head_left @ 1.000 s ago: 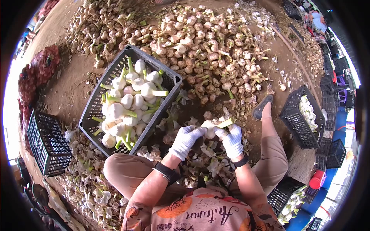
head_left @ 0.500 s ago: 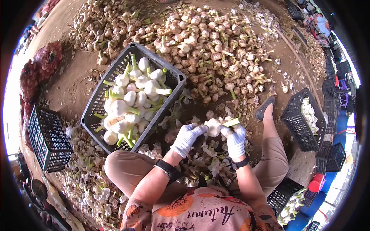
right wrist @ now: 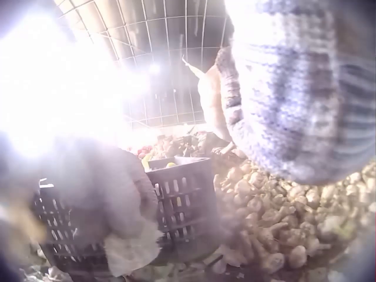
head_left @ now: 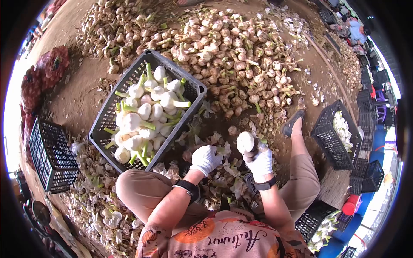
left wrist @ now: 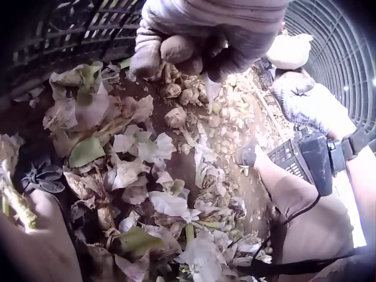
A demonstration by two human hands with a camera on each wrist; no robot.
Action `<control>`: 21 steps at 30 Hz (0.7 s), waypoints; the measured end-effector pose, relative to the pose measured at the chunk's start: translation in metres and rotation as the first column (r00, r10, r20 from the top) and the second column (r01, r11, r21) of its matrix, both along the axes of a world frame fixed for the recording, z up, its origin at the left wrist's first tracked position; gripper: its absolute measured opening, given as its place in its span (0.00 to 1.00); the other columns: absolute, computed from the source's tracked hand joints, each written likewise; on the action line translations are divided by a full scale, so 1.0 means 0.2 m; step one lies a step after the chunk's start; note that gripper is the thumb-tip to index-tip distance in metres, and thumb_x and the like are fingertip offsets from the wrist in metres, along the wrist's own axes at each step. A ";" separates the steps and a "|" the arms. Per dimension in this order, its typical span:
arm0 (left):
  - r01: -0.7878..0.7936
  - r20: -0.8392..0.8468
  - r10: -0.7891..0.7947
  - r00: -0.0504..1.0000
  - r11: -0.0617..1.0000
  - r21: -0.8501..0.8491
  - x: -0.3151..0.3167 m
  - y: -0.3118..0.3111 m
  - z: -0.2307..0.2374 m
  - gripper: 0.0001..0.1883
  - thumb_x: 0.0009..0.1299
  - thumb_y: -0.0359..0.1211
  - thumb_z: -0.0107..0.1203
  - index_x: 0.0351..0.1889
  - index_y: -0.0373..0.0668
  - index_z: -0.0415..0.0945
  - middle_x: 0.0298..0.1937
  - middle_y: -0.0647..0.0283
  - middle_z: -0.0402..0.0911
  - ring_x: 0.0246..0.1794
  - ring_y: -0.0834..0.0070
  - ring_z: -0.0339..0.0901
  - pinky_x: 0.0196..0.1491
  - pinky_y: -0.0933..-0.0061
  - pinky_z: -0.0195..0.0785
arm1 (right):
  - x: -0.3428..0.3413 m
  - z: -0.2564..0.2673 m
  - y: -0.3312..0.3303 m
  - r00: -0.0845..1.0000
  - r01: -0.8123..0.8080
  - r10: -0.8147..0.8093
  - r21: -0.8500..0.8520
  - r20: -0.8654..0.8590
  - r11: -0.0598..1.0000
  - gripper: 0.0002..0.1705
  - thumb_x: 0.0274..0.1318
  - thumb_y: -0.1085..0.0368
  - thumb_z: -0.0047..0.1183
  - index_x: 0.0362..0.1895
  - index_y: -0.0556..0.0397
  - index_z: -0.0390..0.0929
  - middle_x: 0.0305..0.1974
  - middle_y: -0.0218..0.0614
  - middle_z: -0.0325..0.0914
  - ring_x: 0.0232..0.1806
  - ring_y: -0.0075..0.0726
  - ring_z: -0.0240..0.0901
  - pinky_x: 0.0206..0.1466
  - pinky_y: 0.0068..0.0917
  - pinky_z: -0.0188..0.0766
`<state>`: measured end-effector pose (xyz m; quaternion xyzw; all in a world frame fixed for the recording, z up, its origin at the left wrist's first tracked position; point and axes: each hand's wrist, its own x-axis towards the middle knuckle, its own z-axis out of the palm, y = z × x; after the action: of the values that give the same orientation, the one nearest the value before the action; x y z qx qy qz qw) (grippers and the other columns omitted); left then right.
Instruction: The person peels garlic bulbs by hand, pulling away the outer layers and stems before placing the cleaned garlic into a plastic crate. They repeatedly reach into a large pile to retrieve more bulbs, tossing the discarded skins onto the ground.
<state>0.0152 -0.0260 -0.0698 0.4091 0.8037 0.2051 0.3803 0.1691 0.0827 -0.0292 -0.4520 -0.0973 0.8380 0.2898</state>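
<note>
A peeled white garlic bulb [head_left: 245, 142] is held up by my white-gloved right hand [head_left: 259, 161], whose fingers grip it from below. In the left wrist view that same garlic bulb [left wrist: 290, 51] shows at the upper right. My gloved left hand [head_left: 206, 160] is apart from the bulb, to its left, with curled fingers. From its fingertips hangs a pale piece of garlic skin [right wrist: 135, 251], seen in the right wrist view. Left of my hands stands a black crate [head_left: 172, 138] full of cleaned bulbs with green stems.
A large heap of unpeeled garlic [head_left: 234, 51] lies ahead. Shed skins [left wrist: 170, 202] cover the ground under my hands and between my legs. Black crates stand on the left [head_left: 53, 155] and right [head_left: 337, 144]. Red net sacks [head_left: 47, 73] lie at the far left.
The bulb has turned from lying sideways between both hands to sitting upright in the right hand. My left hand has drawn away from it, leftward and slightly down, with a bit of skin.
</note>
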 end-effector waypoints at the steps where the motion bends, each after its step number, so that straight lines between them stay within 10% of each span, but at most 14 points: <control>1: 0.048 -0.008 -0.048 0.999 0.999 0.016 0.02 0.00 -0.02 0.17 0.54 0.47 0.55 0.27 0.42 0.79 0.26 0.51 0.79 0.30 0.53 0.77 0.34 0.59 0.70 | 0.02 -0.02 0.01 1.000 -0.016 0.017 0.037 -0.011 0.999 0.15 0.52 0.56 0.54 0.40 0.50 0.74 0.29 0.33 0.75 0.18 0.26 0.65 0.16 0.17 0.61; 4: -0.044 0.271 -0.009 0.962 0.980 0.192 0.02 0.00 0.11 0.17 0.59 0.43 0.56 0.40 0.42 0.74 0.29 0.53 0.79 0.31 0.60 0.79 0.36 0.66 0.70 | -0.05 -0.01 0.03 0.998 -0.043 0.042 0.010 0.035 0.999 0.13 0.54 0.55 0.53 0.36 0.50 0.74 0.25 0.32 0.73 0.17 0.25 0.64 0.17 0.18 0.61; 6: -0.369 0.727 0.081 0.682 0.896 0.246 0.00 0.01 0.22 0.18 0.61 0.42 0.56 0.41 0.39 0.73 0.27 0.55 0.79 0.28 0.70 0.77 0.35 0.69 0.69 | -0.06 -0.03 0.02 0.999 0.011 -0.009 0.037 -0.048 0.999 0.15 0.54 0.63 0.51 0.43 0.59 0.71 0.41 0.38 0.75 0.42 0.35 0.72 0.48 0.30 0.71; 7: -0.369 0.739 0.096 0.667 0.904 0.216 -0.03 0.00 0.30 0.18 0.62 0.42 0.56 0.42 0.36 0.73 0.27 0.58 0.78 0.28 0.77 0.74 0.34 0.72 0.68 | -0.03 -0.13 0.03 0.997 -0.014 0.010 0.053 0.077 0.999 0.14 0.53 0.64 0.51 0.42 0.59 0.73 0.43 0.37 0.74 0.46 0.35 0.69 0.55 0.31 0.65; 11: -0.167 0.249 0.060 0.967 0.885 0.434 -0.01 -0.02 0.22 0.13 0.64 0.39 0.50 0.36 0.40 0.76 0.24 0.49 0.77 0.27 0.54 0.76 0.31 0.59 0.69 | -0.19 0.10 -0.04 0.980 -0.120 0.086 0.187 0.178 0.975 0.17 0.47 0.66 0.50 0.43 0.61 0.73 0.45 0.45 0.74 0.47 0.48 0.71 0.54 0.44 0.69; 12: -0.188 0.281 0.069 0.957 0.888 0.421 -0.01 -0.02 0.20 0.11 0.63 0.38 0.51 0.34 0.39 0.77 0.23 0.53 0.78 0.24 0.60 0.77 0.30 0.63 0.69 | -0.14 0.04 -0.02 0.982 -0.150 0.150 0.009 -0.112 0.989 0.17 0.47 0.66 0.51 0.43 0.60 0.73 0.45 0.44 0.74 0.48 0.51 0.71 0.55 0.46 0.68; 14: -0.419 0.911 -0.102 0.398 0.864 0.280 -0.01 -0.04 0.20 0.10 0.62 0.35 0.52 0.34 0.38 0.78 0.22 0.60 0.78 0.22 0.70 0.76 0.29 0.68 0.69 | -0.10 -0.10 0.01 0.976 -0.136 0.119 -0.084 -0.181 0.987 0.16 0.48 0.65 0.52 0.42 0.58 0.73 0.44 0.41 0.75 0.47 0.49 0.71 0.55 0.44 0.68; 15: -0.264 0.795 -0.334 0.506 0.817 0.512 -0.04 -0.02 0.31 0.09 0.62 0.33 0.52 0.34 0.36 0.78 0.22 0.64 0.78 0.22 0.79 0.74 0.29 0.73 0.68 | -0.20 -0.08 0.00 0.997 -0.075 0.073 0.071 0.032 0.995 0.20 0.48 0.56 0.53 0.43 0.55 0.74 0.39 0.38 0.76 0.37 0.35 0.75 0.35 0.32 0.77; 16: -0.090 0.899 -0.325 0.292 0.927 0.364 -0.08 -0.03 0.45 0.09 0.61 0.32 0.53 0.33 0.36 0.78 0.23 0.62 0.79 0.24 0.80 0.75 0.31 0.73 0.68 | -0.15 -0.12 0.06 0.941 -0.217 0.189 0.070 0.281 0.974 0.18 0.49 0.55 0.53 0.41 0.53 0.76 0.35 0.37 0.78 0.27 0.28 0.74 0.22 0.21 0.71; 18: 0.171 0.846 -0.438 0.305 0.899 0.404 0.04 -0.06 0.30 0.12 0.65 0.36 0.54 0.36 0.36 0.79 0.27 0.60 0.80 0.28 0.71 0.77 0.35 0.71 0.69 | -0.32 0.01 0.03 0.975 -0.202 0.178 0.189 0.136 0.961 0.15 0.50 0.56 0.52 0.39 0.52 0.77 0.29 0.36 0.78 0.17 0.24 0.69 0.14 0.15 0.62; 20: 0.612 0.297 -0.669 0.682 0.743 0.270 0.09 -0.06 0.24 0.14 0.64 0.42 0.51 0.38 0.42 0.79 0.31 0.53 0.80 0.31 0.59 0.78 0.38 0.62 0.70 | -0.46 0.18 -0.02 0.943 -0.311 0.329 0.232 -0.044 0.922 0.12 0.52 0.59 0.52 0.38 0.52 0.76 0.27 0.36 0.78 0.17 0.25 0.70 0.17 0.16 0.65; 21: 0.660 0.239 -0.666 0.706 0.742 0.116 0.12 -0.07 0.22 0.14 0.64 0.41 0.50 0.37 0.43 0.79 0.31 0.53 0.81 0.32 0.58 0.79 0.37 0.61 0.70 | -0.50 0.21 -0.05 0.916 -0.373 0.398 0.245 -0.057 0.895 0.12 0.53 0.60 0.52 0.39 0.54 0.76 0.27 0.36 0.78 0.19 0.25 0.71 0.18 0.16 0.66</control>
<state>0.0398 -0.0403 -0.0267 0.6431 0.5423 0.1162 0.5280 0.0694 0.0730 0.0136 -0.3424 -0.2656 0.8845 0.1727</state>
